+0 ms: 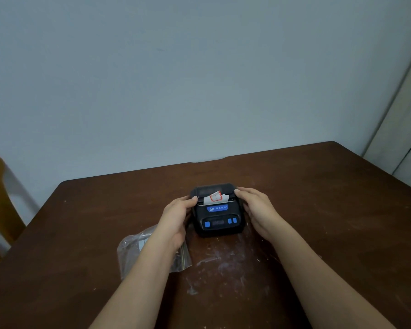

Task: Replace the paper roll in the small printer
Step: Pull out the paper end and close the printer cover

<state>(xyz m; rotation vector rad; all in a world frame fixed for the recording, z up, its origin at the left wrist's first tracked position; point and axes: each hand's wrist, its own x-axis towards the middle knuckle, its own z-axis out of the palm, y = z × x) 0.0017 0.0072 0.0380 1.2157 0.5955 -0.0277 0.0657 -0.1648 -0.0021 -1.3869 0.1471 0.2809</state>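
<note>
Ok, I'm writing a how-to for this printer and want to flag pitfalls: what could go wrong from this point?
The torn white label strip with a red border sticks out of the small black printer; it might tear or snag as the cover moves. Both the left hand and right hand grip only the printer's sides, so it could slide on the dark brown wooden table.

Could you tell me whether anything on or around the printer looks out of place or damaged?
The label paper sticking out of the printer sits crooked, with a ragged, torn edge. The table in front of the printer is scuffed with whitish marks. A clear plastic bag lies crumpled under the left forearm. Nothing else stands out.
</note>
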